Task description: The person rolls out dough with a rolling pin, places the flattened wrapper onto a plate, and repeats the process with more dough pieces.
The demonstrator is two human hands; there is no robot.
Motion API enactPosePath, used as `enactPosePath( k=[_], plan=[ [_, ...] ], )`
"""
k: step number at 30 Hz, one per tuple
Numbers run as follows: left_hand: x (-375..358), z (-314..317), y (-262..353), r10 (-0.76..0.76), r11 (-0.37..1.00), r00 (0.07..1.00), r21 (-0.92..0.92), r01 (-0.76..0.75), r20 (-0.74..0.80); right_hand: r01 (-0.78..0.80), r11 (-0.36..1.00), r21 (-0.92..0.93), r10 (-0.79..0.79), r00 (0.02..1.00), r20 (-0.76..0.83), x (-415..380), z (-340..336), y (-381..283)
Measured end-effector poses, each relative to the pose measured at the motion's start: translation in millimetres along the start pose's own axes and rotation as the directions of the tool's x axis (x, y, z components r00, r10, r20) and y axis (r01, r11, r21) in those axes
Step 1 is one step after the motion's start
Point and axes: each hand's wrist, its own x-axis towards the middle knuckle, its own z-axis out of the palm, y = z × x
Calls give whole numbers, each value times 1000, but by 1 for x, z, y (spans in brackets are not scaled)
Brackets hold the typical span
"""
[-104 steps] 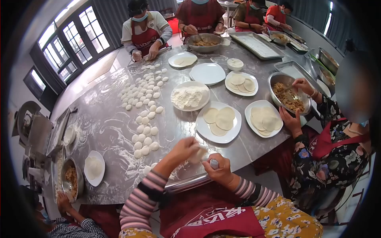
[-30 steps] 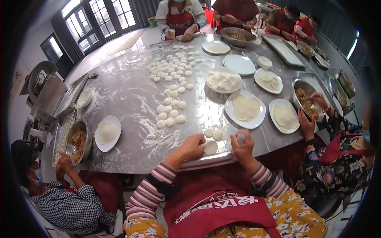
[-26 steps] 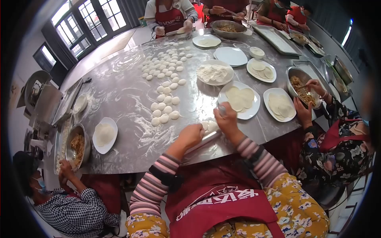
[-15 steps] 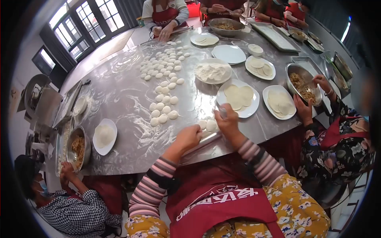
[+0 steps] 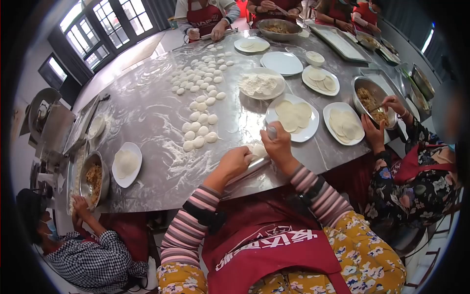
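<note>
My right hand [image 5: 278, 146] is closed around a grey rolling pin [image 5: 271, 131], one end of which pokes out above the fist. Curled beside it, my left hand [image 5: 236, 161] has its fingertips at a white piece of dough [image 5: 258, 150], partly hidden between the two hands. Just beyond my right hand, a white plate [image 5: 309, 135] bears overlapping round dough wrappers [image 5: 293, 116]. Flattened dough pieces [image 5: 202, 131] lie in a long group on the floured table, ahead and to the left of my hands.
A bowl of flour [image 5: 261, 84] stands ahead. Plates of wrappers [image 5: 345, 123] sit to the right, another plate [image 5: 128, 165] to the left. Co-workers with bowls of filling [image 5: 374, 100] are at both sides; others stand across the metal table [image 5: 147, 115].
My right hand has moved slightly up and left, and the dough between my hands is more covered. Across the table, a person's hands have drawn back from the dough pieces.
</note>
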Motion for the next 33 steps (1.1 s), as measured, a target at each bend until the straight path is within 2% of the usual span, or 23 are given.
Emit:
enactPosePath(
  k=[1, 3, 4, 5, 7, 9, 10, 12, 16, 17, 19, 21, 22, 23, 24, 26, 27, 29, 30, 31, 33],
  plan=[
    [-1, -4, 1, -1, 1000, 1000, -1, 1, -14, 12, 1000, 5, -12, 1000, 6, -1, -3, -2],
    [-10, -7, -1, 17, 997, 997, 75, -22, 69, 56, 998, -24, -56, 998, -13, -20, -28, -12],
    [-15, -6, -4, -31, 999, 998, -15, 32, 54, 29, 999, -23, -30, 1000, -10, -33, -38, -16],
    [-20, -5, -7, -35, 999, 998, -13, 36, 48, 1, 1000, -21, -2, 1000, -13, -43, -46, -21],
    [-29, 1, -11, -44, 988, 998, -149, 51, 48, -42, 998, 40, 41, 999, 9, -45, -48, -21],
    [-30, 2, 0, -34, 997, 997, -74, 40, 73, 108, 982, -152, -104, 994, 28, -34, -34, -6],
    [-25, 1, 6, -71, 997, 997, 20, 70, 33, -12, 999, 31, 12, 1000, -18, -20, -23, -11],
    [-14, 0, 17, -95, 987, 995, 130, 97, -21, -7, 1000, 19, 7, 1000, -4, -8, -7, -3],
    [-4, -4, 14, -18, 997, 996, 75, 11, 89, 44, 999, 9, -44, 999, -28, -17, -20, -6],
    [-5, -5, 10, -23, 998, 997, 65, 18, 76, 32, 998, -46, -32, 999, -5, -26, -32, -11],
    [-11, -4, 1, -78, 991, 994, -103, 86, 80, -78, 997, 22, 78, 997, 11, -46, -48, -24],
    [-17, -1, -5, -80, 991, 991, -97, 91, 111, -89, 996, 18, 89, 996, 6, -44, -42, -21],
    [-20, 1, -2, -43, 997, 996, -65, 48, 74, -99, 995, 7, 99, 995, -14, -42, -39, -19],
    [-22, 3, 2, 2, 1000, 999, -30, 0, 41, 15, 998, -54, -17, 1000, -26, -28, -29, -12],
    [-18, 4, 5, 9, 1000, 999, -23, -8, 50, 22, 999, -25, -23, 999, -37, -14, -15, -5],
    [-11, 3, 9, -62, 998, 996, -15, 61, -70, 29, 1000, 1, -29, 998, -55, -8, -2, 2],
    [-8, 1, 10, -56, 998, 996, -15, 55, -74, 18, 1000, -1, -18, 999, -37, -6, 1, 4],
    [0, -5, 8, -76, 995, 992, -53, 82, 104, 32, 999, -4, -32, 999, -7, -1, -1, 4],
    [-2, -5, 7, -32, 999, 996, 7, 31, 79, 98, 994, -56, -99, 995, -10, -11, -13, 3],
    [-3, -5, 3, -36, 999, 997, -6, 36, 66, 160, 981, -107, -161, 987, -8, -23, -24, 1],
    [-6, -6, -5, -70, 994, 992, -81, 79, 100, -43, 999, -14, 44, 999, 22, -42, -47, -22]
  ],
)
